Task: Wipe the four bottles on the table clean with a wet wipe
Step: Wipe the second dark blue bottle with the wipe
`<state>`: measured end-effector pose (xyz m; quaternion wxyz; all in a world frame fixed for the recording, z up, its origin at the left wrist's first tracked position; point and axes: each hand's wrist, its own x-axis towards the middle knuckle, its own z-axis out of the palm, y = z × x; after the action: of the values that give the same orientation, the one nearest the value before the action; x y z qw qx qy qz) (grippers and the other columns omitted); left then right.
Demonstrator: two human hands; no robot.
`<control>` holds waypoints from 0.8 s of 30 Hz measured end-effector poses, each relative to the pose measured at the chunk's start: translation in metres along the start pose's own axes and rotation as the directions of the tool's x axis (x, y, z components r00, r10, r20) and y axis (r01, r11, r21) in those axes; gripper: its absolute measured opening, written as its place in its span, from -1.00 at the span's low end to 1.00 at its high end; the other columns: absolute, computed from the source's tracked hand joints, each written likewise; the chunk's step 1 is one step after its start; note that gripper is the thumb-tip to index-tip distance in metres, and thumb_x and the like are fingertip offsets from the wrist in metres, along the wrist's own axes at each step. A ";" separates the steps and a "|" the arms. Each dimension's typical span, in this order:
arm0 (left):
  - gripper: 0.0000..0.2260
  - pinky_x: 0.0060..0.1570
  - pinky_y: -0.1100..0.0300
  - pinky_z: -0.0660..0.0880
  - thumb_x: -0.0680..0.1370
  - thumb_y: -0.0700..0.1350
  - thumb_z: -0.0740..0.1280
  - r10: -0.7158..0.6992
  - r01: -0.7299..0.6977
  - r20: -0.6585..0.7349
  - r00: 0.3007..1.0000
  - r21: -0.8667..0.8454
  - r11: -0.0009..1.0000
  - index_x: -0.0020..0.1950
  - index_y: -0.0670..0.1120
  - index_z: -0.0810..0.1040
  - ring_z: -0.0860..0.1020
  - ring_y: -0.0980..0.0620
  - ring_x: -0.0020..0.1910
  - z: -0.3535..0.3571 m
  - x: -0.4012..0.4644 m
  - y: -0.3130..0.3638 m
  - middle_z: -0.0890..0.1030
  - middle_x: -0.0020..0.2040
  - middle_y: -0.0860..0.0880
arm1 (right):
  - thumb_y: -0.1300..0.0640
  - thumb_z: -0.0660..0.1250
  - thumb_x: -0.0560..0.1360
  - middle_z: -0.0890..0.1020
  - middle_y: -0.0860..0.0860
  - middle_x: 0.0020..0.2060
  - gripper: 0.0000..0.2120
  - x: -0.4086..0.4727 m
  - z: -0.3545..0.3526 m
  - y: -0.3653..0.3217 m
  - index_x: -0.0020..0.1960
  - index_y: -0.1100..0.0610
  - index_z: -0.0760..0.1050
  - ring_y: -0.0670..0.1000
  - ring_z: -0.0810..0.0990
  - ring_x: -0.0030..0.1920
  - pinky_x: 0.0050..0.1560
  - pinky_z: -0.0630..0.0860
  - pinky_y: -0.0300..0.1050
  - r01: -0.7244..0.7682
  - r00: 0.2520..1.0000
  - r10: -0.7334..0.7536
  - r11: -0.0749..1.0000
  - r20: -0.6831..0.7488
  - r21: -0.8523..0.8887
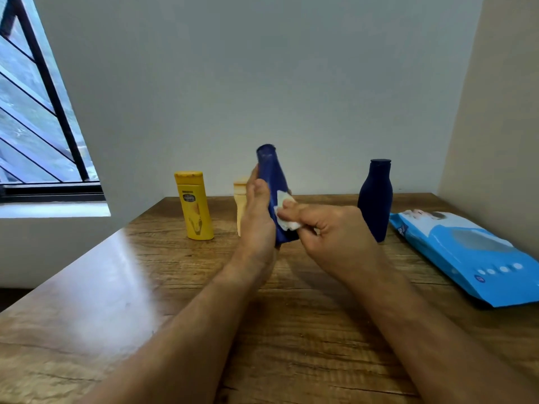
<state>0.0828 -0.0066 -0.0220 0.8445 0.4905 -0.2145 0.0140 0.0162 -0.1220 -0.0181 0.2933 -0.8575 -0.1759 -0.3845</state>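
My left hand (258, 217) grips a blue bottle (272, 173) and holds it tilted above the wooden table (145, 287), cap pointing up and away. My right hand (329, 228) pinches a white wet wipe (284, 212) and presses it against the bottle's lower side. A yellow bottle (194, 205) stands upright at the back left. A pale orange bottle (240, 199) stands behind my left hand, mostly hidden. A dark navy bottle (376, 196) stands upright at the back right.
A blue pack of wet wipes (466, 252) lies flat at the table's right side, near the beige wall. A grey wall runs behind the bottles. A barred window (38, 112) is at the left, beyond the table's left edge.
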 end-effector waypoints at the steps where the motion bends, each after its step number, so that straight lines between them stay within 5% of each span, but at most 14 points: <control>1: -0.67 0.07 0.01 0.58 0.69 0.15 0.05 -0.034 0.034 0.025 0.999 -0.013 0.999 0.24 0.24 0.59 0.62 -0.01 -0.03 0.002 -0.001 -0.004 0.65 0.02 -0.10 | 0.23 0.35 0.54 0.66 -0.05 0.16 -0.71 0.001 0.001 0.001 0.24 0.05 0.59 -0.16 0.61 0.16 0.25 0.51 -0.23 -0.009 0.998 0.010 1.000 -0.058 0.010; 6: -0.64 0.24 -0.04 0.52 0.70 0.08 0.07 -0.089 0.090 0.099 0.991 -0.003 0.996 0.42 0.08 0.49 0.61 -0.05 0.13 0.010 -0.005 -0.014 0.65 0.12 -0.11 | 0.25 0.34 0.55 0.60 -0.03 0.26 -0.68 0.003 0.000 0.003 0.29 0.08 0.56 -0.15 0.52 0.28 0.37 0.40 -0.22 -0.034 0.991 0.032 0.999 -0.132 -0.011; 10: -0.65 -0.05 0.06 0.54 0.71 0.08 0.04 -0.034 0.036 0.023 0.999 -0.066 0.997 0.42 0.14 0.47 0.56 -0.02 -0.06 0.001 0.003 -0.004 0.59 0.04 -0.14 | 0.19 0.37 0.53 0.65 -0.09 0.17 -0.73 0.000 -0.004 0.000 0.21 0.02 0.60 -0.19 0.58 0.19 0.26 0.51 -0.20 -0.017 0.996 0.016 1.000 0.091 0.006; 14: -0.66 -0.13 0.05 0.53 0.71 0.08 0.04 0.015 -0.019 -0.040 0.999 -0.114 0.993 0.46 0.16 0.39 0.56 -0.03 -0.13 -0.008 0.006 0.006 0.59 0.04 -0.18 | 0.18 0.39 0.50 0.65 -0.11 0.16 -0.72 -0.004 -0.006 -0.006 0.19 0.01 0.62 -0.20 0.56 0.21 0.28 0.49 -0.21 -0.022 0.973 0.013 0.999 0.231 0.037; 18: -0.64 -0.03 0.01 0.56 0.69 0.14 0.06 -0.001 0.003 0.033 0.999 -0.067 0.998 0.42 0.17 0.46 0.58 -0.05 -0.08 -0.007 -0.001 0.004 0.61 0.04 -0.19 | 0.22 0.36 0.51 0.63 -0.10 0.20 -0.68 -0.004 -0.006 -0.006 0.23 -0.01 0.59 -0.19 0.55 0.23 0.30 0.46 -0.25 0.013 0.991 -0.007 0.999 0.133 -0.040; 24: -0.63 0.22 -0.08 0.52 0.68 0.15 0.07 -0.044 0.014 0.211 0.976 0.146 0.989 0.45 0.17 0.44 0.58 -0.12 0.22 0.004 -0.012 -0.010 0.62 0.27 -0.06 | 0.23 0.35 0.54 0.61 0.00 0.24 -0.67 0.000 -0.007 0.000 0.29 0.08 0.56 -0.12 0.55 0.25 0.30 0.48 -0.20 -0.033 0.974 0.019 0.998 -0.225 -0.055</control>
<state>0.0726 -0.0130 -0.0330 0.7793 0.5516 -0.2953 -0.0358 0.0119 -0.1266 -0.0142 0.2912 -0.8189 -0.1191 -0.4800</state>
